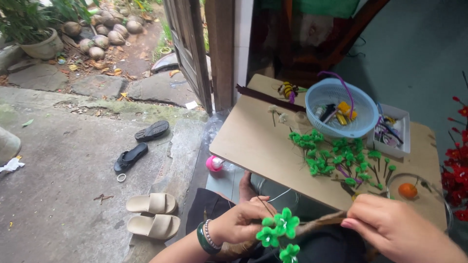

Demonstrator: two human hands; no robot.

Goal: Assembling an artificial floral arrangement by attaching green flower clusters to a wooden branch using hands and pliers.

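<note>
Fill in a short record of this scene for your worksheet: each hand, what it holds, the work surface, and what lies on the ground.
Left hand: pinches green fuzzy flowers on a stem
Right hand: grips the brown stem
Board: green flower pieces, blue basket, white tray
Ground: black sandals, beige slides
Wrist: green bangle

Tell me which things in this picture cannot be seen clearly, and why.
- Basket, head view: its contents are too small and piled up to identify.
- White tray, head view: its small items are too small to tell.
- Red flowers, head view: cut off by the right edge.
- Brown stem, head view: its end is hidden inside the right hand.
- Left hand, head view: green flowers hide its fingertips.
</note>
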